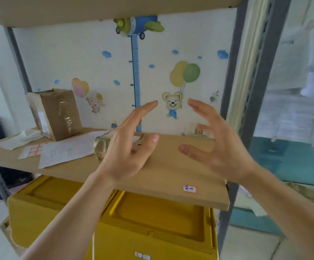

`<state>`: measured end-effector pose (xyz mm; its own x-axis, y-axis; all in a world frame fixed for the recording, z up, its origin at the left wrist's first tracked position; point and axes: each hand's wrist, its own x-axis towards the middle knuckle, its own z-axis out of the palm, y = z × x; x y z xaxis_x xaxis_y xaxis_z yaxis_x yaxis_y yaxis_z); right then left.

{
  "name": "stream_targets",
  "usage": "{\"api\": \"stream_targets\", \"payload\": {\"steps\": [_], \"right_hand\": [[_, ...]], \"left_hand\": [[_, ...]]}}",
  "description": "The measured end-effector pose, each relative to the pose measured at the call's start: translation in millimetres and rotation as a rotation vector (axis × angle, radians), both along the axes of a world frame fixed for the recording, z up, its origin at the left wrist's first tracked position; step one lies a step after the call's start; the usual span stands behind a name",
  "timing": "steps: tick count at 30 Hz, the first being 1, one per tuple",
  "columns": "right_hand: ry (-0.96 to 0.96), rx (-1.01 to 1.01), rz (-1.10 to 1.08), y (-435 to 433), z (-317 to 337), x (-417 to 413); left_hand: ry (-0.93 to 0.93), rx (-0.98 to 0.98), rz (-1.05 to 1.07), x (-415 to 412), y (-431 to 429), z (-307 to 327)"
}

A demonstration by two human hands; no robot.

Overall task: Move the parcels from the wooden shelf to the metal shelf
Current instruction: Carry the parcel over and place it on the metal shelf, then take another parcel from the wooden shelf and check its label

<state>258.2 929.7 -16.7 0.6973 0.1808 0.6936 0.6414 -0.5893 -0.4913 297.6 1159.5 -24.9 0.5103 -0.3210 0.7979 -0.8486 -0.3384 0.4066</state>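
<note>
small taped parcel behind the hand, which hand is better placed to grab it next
Left, probably. The left hand is open right in front of the small taped parcel on the shelf board. The right hand, also open and empty, is farther to the right.

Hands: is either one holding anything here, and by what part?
Nothing is held. The left hand and right hand are both open and empty above the shelf board.

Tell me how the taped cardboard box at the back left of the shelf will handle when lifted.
The taped cardboard box probably stays stiff: its faces look flat. Its glossy tape may feel slippery. It sits tilted, so a push could rock it. Both the left hand and right hand are open and empty.
</note>
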Motion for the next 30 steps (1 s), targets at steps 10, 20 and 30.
{"api": "stream_targets", "payload": {"steps": [10, 20, 30], "right_hand": [[-0.167, -0.086, -0.381, -239.1, 24.6, -219.5], [-0.145, -0.094, -0.889, -478.5, 25.0, -483.2], [-0.134, -0.023, -1.16, -662.9, 2.8, -582.5]], "left_hand": [[-0.098, 0.011, -0.41, -137.1, -260.5, 19.1], [-0.152, -0.021, -0.918, -322.9, -589.2, 24.7], [0.001, 0.009, -1.125, -391.8, -829.2, 10.3]]}}
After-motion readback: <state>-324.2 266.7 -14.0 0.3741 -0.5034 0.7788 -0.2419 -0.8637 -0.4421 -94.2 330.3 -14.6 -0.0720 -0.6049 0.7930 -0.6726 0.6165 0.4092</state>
